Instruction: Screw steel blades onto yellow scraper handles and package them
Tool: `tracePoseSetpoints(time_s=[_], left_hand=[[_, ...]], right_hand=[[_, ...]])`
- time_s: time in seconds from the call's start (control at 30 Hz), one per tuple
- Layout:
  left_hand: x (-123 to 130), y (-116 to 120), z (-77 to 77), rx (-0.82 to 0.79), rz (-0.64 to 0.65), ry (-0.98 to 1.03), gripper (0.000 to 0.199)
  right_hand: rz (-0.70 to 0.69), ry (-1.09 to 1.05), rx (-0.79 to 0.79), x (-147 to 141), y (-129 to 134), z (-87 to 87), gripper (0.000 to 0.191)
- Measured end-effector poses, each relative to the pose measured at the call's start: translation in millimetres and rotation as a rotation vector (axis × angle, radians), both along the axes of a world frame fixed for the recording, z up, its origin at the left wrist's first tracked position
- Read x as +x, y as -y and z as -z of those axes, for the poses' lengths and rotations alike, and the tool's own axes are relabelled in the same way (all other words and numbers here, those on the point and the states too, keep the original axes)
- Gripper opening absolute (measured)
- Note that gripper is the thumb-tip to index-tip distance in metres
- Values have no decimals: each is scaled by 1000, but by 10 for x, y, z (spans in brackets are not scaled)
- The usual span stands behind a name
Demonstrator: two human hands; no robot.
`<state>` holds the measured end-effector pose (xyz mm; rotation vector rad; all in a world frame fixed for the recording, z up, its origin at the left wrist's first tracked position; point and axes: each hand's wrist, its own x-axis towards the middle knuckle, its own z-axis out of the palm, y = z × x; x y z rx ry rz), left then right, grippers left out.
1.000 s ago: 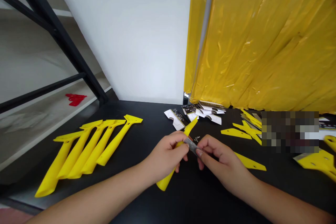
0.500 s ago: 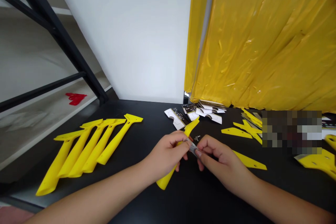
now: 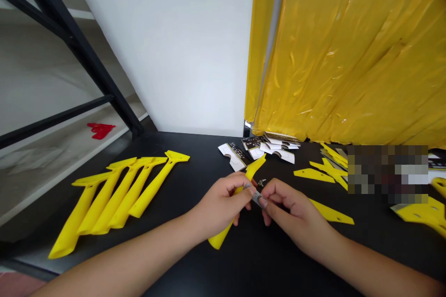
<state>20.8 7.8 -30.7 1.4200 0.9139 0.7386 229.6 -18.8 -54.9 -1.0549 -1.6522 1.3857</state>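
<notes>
My left hand (image 3: 223,202) is closed around a yellow scraper handle (image 3: 219,240), which slants with its flat head (image 3: 256,167) up and away. A thin grey metal blade (image 3: 256,197) lies between my hands. The left thumb presses its near end, and my right hand (image 3: 291,206) pinches the other end between thumb and fingers. Fingers hide part of both the blade and the handle. Just beyond the fingertips, a few small screws (image 3: 262,182) rest on the black table (image 3: 195,269).
Several yellow scraper handles (image 3: 99,204) lie in a row at left. Printed cards (image 3: 233,156) are piled at the back. Flat yellow pieces (image 3: 313,175) lie at right, near a blurred-out patch. A white panel (image 3: 167,46) and yellow wrapped stack (image 3: 348,55) stand behind.
Both hands keep their grip. The held handle's head has tipped very slightly up and to the right; nothing else has visibly moved.
</notes>
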Motion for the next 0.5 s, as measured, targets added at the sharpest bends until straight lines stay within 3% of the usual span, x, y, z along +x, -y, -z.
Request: tracePoseSetpoints(time_s=[0.33,0.5], left_hand=[[-12,89,-80,98,59,-25,33],[0,73,-149,-16,-74,84,37]], right_hand=[[-8,-16,-31,-7,3,-96,32],[40,-110,-104,37,-37,-78,32]])
